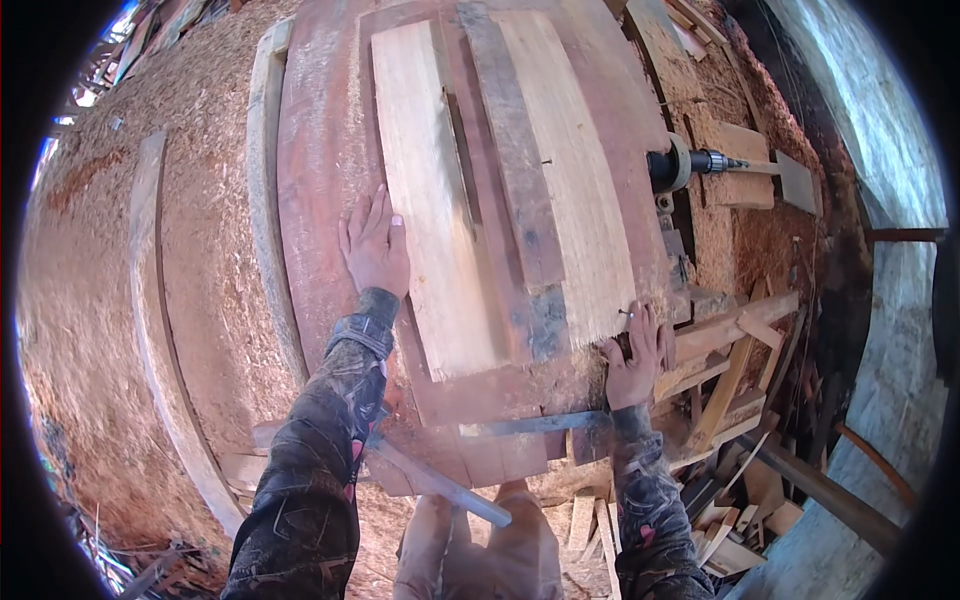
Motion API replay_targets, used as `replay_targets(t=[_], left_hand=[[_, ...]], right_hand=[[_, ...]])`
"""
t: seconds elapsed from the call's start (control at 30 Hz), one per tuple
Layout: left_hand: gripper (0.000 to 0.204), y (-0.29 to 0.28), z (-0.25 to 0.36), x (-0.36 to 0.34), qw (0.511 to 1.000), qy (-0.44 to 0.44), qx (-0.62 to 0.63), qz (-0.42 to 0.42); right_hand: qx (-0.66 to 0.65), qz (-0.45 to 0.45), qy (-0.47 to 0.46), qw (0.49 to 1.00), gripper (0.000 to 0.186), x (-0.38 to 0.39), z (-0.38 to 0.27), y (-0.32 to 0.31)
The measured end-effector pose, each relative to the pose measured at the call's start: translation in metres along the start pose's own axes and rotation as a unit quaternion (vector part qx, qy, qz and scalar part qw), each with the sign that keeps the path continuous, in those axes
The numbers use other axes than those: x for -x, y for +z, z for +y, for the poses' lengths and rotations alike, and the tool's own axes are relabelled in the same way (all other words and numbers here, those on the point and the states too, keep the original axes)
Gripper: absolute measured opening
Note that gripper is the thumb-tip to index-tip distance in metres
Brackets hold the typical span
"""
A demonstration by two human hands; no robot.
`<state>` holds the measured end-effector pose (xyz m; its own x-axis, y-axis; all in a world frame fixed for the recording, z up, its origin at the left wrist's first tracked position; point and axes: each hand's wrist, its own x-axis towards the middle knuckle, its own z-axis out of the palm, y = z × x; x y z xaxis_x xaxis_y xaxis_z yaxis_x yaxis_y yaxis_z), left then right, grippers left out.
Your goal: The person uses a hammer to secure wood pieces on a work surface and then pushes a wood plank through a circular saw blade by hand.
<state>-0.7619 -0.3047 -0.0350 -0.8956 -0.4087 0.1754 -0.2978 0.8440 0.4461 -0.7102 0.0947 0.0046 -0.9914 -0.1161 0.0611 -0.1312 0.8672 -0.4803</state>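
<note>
1. Resting flat in the head view, the person's left hand (pixel 376 248) lies along the left edge of a long, pale, flat wooden board (pixel 425 200), fingers extended, grasping nothing.
2. The person's right hand (pixel 634 362) is likewise unclenched, at the near right corner of a second long, pale wooden board (pixel 575 180); whether it touches that wood cannot be told. A small dark metal nail (pixel 627 313) is just beside its fingers.
3. Both boards lie on a broad reddish-brown wooden tabletop (pixel 325 150), a narrow grey weathered wooden strip (pixel 512 140) between them.
4. Beyond the tabletop's right edge juts a black cylindrical chuck (pixel 712 162).
</note>
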Motion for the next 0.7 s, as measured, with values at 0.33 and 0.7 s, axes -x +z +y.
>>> replay_targets(t=[0.33,0.7], left_hand=[[0.046,-0.0003,-0.0010,-0.0004,1.000,0.005,0.013,0.022],[0.045,-0.0046,0.0024,-0.0008,1.000,0.015,0.002,0.026]], right_hand=[[-0.003,-0.007,0.006,1.000,0.072,-0.0013,-0.0022,-0.0013],[0.000,-0.018,0.002,1.000,0.069,-0.0029,-0.0041,-0.0035]])
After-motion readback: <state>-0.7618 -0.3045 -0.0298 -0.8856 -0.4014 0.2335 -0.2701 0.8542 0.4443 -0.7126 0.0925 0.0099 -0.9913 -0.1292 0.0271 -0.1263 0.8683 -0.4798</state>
